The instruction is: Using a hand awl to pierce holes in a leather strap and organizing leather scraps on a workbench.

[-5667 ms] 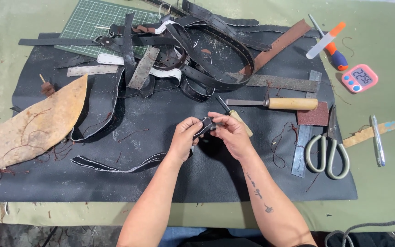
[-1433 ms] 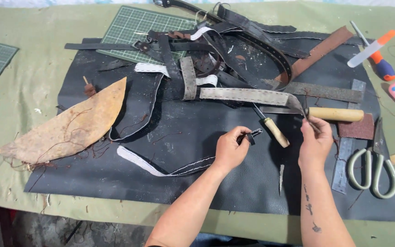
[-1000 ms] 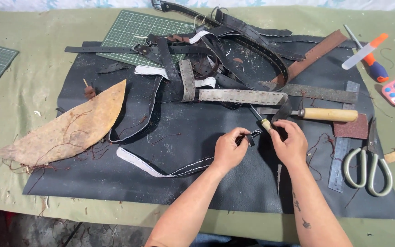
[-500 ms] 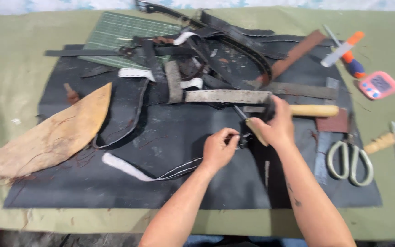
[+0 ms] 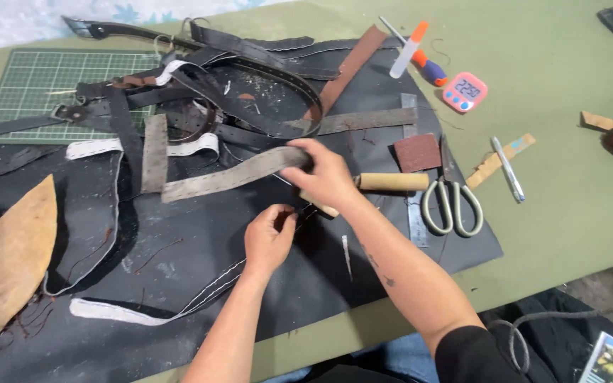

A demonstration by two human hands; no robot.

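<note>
- The left hand (image 5: 267, 237) is resting low on the black mat (image 5: 200, 262), its fingers pinched together on a small dark piece (image 5: 289, 211) that is too small to identify; a thin white-stitched strap (image 5: 143, 312) is trailing away beneath the wrist.
- A thin metal awl (image 5: 345, 254) is lying loose on the mat just beside that hand, so a sideways slide of the forearm could be catching its point.
- The right hand (image 5: 321, 174) is reaching across, its fingers closing on the end of a grey perforated strap (image 5: 228, 176); a wooden tool handle (image 5: 391, 182) is lying just behind this hand.
- Pulling the grey strap could be dragging the tangled black belts (image 5: 250, 106) beyond it, since they are overlapping.
- Farther right on the green surface (image 5: 555, 234), scissors (image 5: 452, 202), a brown sanding block (image 5: 418, 152) and a pink timer (image 5: 464, 92) are sitting well apart from both hands.
</note>
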